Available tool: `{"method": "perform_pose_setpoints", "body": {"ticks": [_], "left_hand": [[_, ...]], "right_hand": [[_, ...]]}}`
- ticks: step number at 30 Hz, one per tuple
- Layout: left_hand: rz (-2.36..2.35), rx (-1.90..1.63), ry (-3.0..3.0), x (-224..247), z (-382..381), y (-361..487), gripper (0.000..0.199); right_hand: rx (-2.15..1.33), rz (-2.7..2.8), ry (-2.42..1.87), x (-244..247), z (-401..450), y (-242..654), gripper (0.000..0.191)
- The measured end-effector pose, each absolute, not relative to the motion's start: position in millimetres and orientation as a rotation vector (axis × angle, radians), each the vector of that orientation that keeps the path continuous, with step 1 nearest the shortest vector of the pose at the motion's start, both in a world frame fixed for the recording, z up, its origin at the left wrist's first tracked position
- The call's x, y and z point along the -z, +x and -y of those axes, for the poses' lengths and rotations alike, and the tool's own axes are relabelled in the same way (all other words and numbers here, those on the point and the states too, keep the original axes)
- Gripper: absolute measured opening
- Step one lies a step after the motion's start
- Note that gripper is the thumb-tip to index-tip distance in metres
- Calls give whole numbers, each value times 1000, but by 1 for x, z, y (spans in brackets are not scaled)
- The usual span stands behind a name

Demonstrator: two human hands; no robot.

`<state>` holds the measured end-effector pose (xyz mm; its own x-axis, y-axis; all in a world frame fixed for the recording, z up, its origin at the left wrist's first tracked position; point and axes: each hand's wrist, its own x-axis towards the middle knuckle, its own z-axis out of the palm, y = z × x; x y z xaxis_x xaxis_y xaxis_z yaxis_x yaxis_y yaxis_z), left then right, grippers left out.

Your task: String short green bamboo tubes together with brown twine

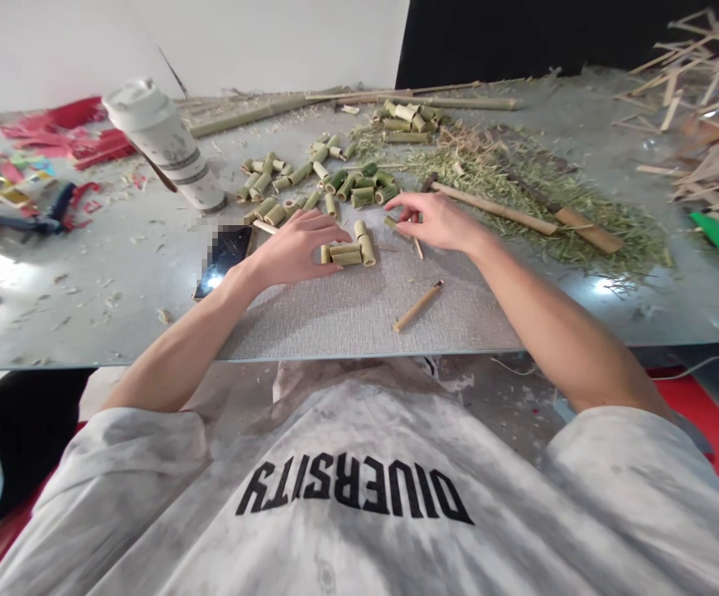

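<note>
Bamboo tubes (345, 256): short, pale-grn cyls nr L hand (301, 247).

The bare left arm (189, 343) runs from the near left toward the far middle, its wrist (248, 277) low and nearly straight, and the left hand (291, 246) lies palm down, fingers arched toward the right and thumb (328, 269) set apart on the near side. From the near right, the bare right arm (552, 323) slants toward the far left, ending in the right hand (439, 219), its back up, forefinger (401, 199) reaching left and slightly bent, the other fingers curled beneath; how firmly either hand closes cannot be told.
</note>
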<state>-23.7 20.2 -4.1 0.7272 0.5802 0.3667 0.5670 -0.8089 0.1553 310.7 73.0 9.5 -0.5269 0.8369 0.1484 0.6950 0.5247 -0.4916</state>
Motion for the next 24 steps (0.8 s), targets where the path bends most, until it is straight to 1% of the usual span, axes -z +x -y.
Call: {"method": "perform_pose_setpoints", "body": {"ticks": [4, 8, 10, 15, 17, 20, 24], "left_hand": [[-849, -607, 2945, 7, -21, -20, 29], [-822, -555, 2937, 10, -22, -20, 23], [-834, -538, 2929, 11, -21, -19, 23], [-875, -483, 2934, 11, -17, -17, 28], [-869, -494, 2912, 9, -16, -15, 28], [-886, -630, 2848, 3, -13, -14, 29], [-966, -883, 2751, -2, -7, -11, 30]], "right_hand": [[-606, 2394, -1237, -14, -69, 310, 48], [-583, 2364, -1293, -13, -67, 308, 59], [-572, 2350, -1333, -13, -66, 307, 61], [-530, 2310, -1315, -16, -62, 303, 58], [-547, 2293, -1273, -19, -58, 302, 54], [-645, 2277, -1154, -23, -52, 298, 43], [-836, 2226, -969, -21, -46, 291, 44]]}}
